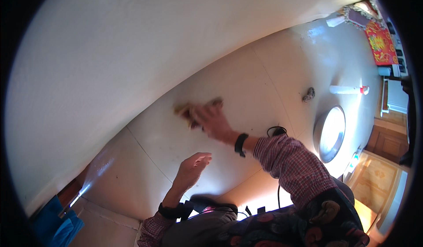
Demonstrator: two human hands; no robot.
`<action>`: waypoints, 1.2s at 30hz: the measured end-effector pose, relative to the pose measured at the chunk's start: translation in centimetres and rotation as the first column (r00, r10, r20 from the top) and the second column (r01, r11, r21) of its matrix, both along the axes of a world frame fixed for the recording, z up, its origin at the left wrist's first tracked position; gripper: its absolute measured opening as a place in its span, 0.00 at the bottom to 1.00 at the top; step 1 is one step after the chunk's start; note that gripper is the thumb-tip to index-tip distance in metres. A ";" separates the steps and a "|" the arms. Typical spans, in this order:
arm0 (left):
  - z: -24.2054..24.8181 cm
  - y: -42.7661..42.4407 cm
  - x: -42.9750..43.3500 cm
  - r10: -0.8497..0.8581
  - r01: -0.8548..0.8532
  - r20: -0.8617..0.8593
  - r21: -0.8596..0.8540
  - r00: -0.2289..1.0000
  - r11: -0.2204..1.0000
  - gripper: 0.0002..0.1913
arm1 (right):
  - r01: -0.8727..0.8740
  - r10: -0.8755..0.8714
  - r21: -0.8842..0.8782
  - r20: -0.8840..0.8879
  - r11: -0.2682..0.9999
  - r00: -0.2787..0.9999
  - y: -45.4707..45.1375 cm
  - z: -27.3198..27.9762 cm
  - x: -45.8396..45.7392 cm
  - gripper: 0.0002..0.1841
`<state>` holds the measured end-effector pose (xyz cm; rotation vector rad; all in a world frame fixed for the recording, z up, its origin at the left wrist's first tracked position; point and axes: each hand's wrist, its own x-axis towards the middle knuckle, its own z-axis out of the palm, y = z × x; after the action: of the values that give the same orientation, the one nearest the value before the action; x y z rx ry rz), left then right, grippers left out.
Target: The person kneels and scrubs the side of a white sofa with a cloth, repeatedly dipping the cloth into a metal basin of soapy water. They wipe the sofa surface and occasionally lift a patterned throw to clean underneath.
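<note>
My right hand (pixel 211 120), blurred by motion, presses a crumpled brown and yellowish cloth (pixel 190 113) onto the pale tiled floor (pixel 231 82), close to the foot of a white wall (pixel 109 49). My left hand (pixel 193 167) is above the floor nearer my body, its fingers curled loosely, with nothing seen in it. A dark band is on each wrist. Some way to the right of my right hand, a grey scouring pad (pixel 308 95) lies on the floor. The cloth's underside is hidden by my right hand.
On the right stand a large metal basin (pixel 332 134) and a white bottle with a red top (pixel 348 90). A red patterned cloth (pixel 380 44) is at the upper right, wooden cabinets (pixel 385 141) below it. Blue fabric (pixel 56 224) is at the lower left. A black cable (pixel 278 194) runs beside me.
</note>
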<state>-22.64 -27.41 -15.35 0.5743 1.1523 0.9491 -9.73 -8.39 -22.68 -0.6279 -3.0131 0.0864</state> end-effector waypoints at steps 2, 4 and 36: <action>1.1 1.3 -0.1 -0.074 0.072 0.034 0.048 0.997 0.996 0.18 | -0.209 0.206 0.042 0.071 0.977 0.976 -3.5 1.6 2.6 0.33; 1.8 2.2 -0.1 -0.128 0.119 0.073 0.121 0.989 0.986 0.18 | -0.322 0.342 -0.148 0.146 0.935 0.928 -5.4 4.2 6.1 0.30; 30.8 16.7 13.1 -0.384 0.714 -0.882 -0.082 0.273 0.695 0.15 | 0.874 -0.915 -0.348 0.093 0.340 0.393 11.3 14.4 59.5 0.13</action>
<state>-9.52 -10.75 15.41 1.7945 1.4729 0.1203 49.76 2.90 -8.32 -2.1324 -2.0545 0.5655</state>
